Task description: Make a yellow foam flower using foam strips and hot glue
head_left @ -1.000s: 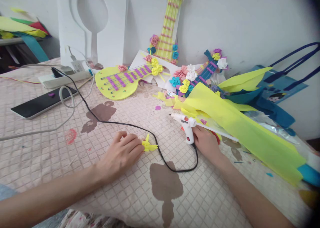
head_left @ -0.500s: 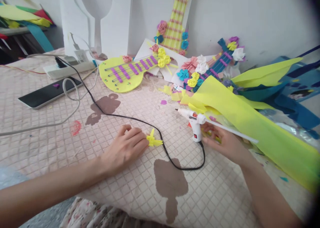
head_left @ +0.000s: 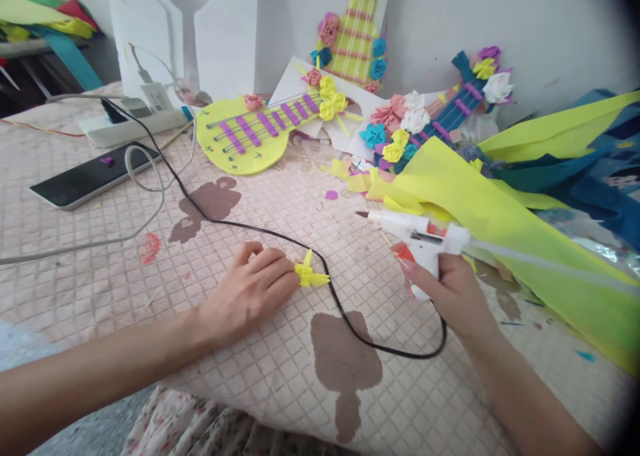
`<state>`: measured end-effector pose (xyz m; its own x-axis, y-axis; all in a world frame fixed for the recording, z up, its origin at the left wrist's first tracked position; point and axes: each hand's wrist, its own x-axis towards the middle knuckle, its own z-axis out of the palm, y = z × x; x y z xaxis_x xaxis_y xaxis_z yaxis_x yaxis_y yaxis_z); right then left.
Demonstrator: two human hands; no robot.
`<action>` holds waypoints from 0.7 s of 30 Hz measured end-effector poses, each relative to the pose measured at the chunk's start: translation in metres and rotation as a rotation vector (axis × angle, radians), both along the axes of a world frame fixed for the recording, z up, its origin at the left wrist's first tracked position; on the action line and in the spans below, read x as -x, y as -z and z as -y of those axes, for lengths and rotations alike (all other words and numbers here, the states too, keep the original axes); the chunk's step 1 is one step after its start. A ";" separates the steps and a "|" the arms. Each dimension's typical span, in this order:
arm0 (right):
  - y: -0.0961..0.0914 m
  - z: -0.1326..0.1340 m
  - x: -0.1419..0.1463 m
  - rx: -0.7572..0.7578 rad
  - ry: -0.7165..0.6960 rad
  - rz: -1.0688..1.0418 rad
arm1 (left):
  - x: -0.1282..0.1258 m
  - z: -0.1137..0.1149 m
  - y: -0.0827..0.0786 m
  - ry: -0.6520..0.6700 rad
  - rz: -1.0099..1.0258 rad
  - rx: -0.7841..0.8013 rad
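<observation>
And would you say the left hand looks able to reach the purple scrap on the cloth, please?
Probably yes: the purple scrap lies uncovered, with only the black cord crossing the way, though the left hand might first need to leave the yellow paper piece.

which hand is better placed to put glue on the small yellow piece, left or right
Likely the right hand: it holds the glue gun, whose nozzle points left. The left hand appears to be holding the small yellow piece, so it seems better suited to steadying that.
</observation>
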<state>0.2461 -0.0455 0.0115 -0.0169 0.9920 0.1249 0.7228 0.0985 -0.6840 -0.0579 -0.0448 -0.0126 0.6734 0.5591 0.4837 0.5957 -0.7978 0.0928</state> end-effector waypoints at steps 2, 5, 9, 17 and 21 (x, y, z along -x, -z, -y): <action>-0.006 0.009 -0.003 0.082 -0.149 -0.028 | 0.000 0.000 0.001 0.001 -0.006 0.002; -0.011 0.015 0.000 0.057 -0.328 0.030 | 0.000 0.000 0.001 0.004 -0.011 -0.003; -0.016 0.018 0.014 0.009 -0.437 0.083 | -0.001 0.000 0.002 0.006 0.000 -0.024; -0.014 0.022 0.027 0.101 -0.518 0.076 | -0.001 0.000 0.002 0.006 -0.007 -0.016; -0.011 0.022 0.028 0.093 -0.518 0.098 | -0.001 0.000 0.001 0.009 -0.006 -0.018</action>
<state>0.2183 -0.0679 0.0224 -0.5141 0.8577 0.0105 0.6566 0.4014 -0.6385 -0.0565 -0.0448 -0.0139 0.6812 0.5442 0.4898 0.5888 -0.8047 0.0753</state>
